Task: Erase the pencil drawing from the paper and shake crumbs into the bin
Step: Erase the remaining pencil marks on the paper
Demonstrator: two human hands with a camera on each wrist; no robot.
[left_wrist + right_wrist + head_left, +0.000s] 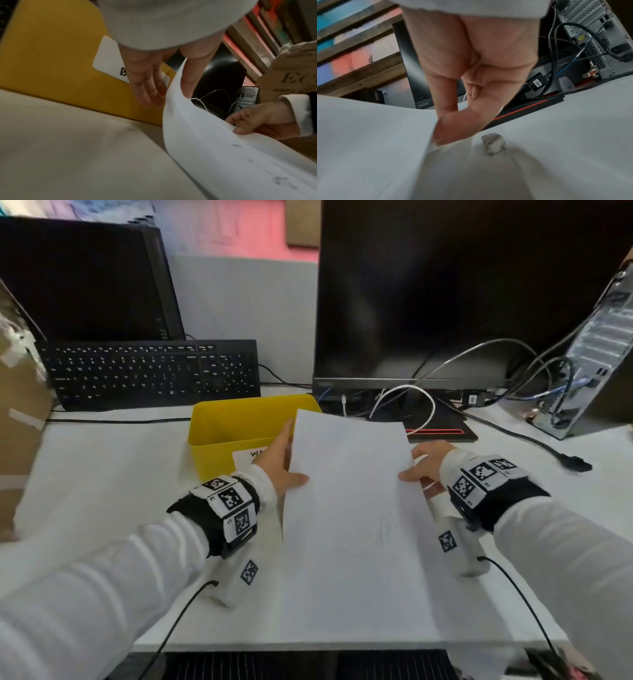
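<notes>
Both hands hold a white sheet of paper (349, 508) by its side edges, its far end lifted toward the right corner of the yellow bin (239, 422). My left hand (281, 467) pinches the left edge, thumb on top and fingers (145, 92) underneath. On the right edge, my right hand (424, 467) pinches the sheet between thumb and finger (450, 129). Faint pencil marks (387, 529) and dark specks (281, 180) show on the sheet. A small whitish eraser (493, 143) lies on the table just right of the paper. The near end of the sheet stays low over the table.
The white table (102, 474) carries a black keyboard (150, 374) behind the bin and a dark monitor (445, 302) on its stand. A PC tower (599, 354) with tangled cables (404, 405) stands at the right. A cardboard box (17, 405) is at the left edge.
</notes>
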